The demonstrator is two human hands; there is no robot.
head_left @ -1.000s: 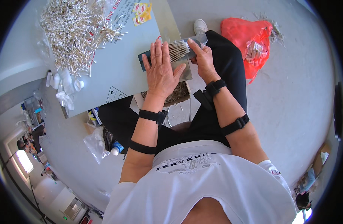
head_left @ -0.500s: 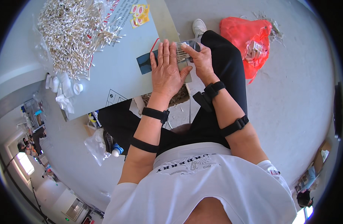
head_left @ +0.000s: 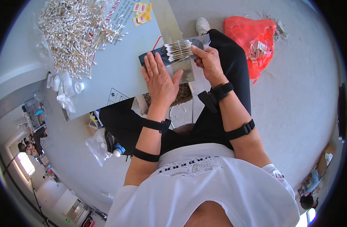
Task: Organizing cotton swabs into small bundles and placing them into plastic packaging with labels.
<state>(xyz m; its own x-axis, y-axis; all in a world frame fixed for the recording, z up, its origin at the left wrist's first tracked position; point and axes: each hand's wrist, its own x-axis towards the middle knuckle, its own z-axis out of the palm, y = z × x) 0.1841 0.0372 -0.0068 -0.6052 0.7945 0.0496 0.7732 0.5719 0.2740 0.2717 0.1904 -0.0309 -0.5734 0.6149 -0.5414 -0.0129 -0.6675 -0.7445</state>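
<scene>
Cotton-swab bundle [head_left: 178, 51] at table's [head_left: 105, 75] right edge, on or in dark, clear-ended sleeve [head_left: 164, 56]; can't tell which. Sleeve's clear end overhangs edge. Sideways room: loose swab pile [head_left: 71, 38] well apart, upper left; red plastic bag [head_left: 237, 34] well right. Bundle between hands, by right thumb. Right hand [head_left: 210, 63] pinches sleeve's clear end. Left hand [head_left: 160, 81] flat, fingers extended, on dark end.

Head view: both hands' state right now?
Left hand: open, laid on the dark strip.
Right hand: closed, holding the cotton-swab pack at its end.
</scene>
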